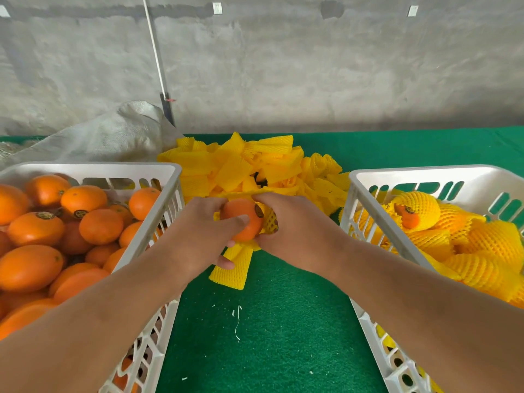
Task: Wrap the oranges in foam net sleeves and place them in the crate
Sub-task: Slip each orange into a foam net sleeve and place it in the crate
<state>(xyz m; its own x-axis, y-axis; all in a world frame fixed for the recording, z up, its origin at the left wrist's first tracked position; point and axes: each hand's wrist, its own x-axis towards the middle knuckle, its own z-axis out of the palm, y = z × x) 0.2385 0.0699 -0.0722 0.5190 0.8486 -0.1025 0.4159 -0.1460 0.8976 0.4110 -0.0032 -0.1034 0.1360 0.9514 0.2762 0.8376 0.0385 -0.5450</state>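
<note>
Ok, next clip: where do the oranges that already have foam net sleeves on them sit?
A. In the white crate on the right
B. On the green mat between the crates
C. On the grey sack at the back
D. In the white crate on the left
A: the sleeved oranges lie in the right crate, while the left crate holds only bare oranges.

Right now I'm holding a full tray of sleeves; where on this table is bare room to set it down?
The bare green mat between the left crate and the right crate, nearer you than the hands, is free. Farther back it is crowded: the sleeve pile, and one flat sleeve under the left hand.
</note>
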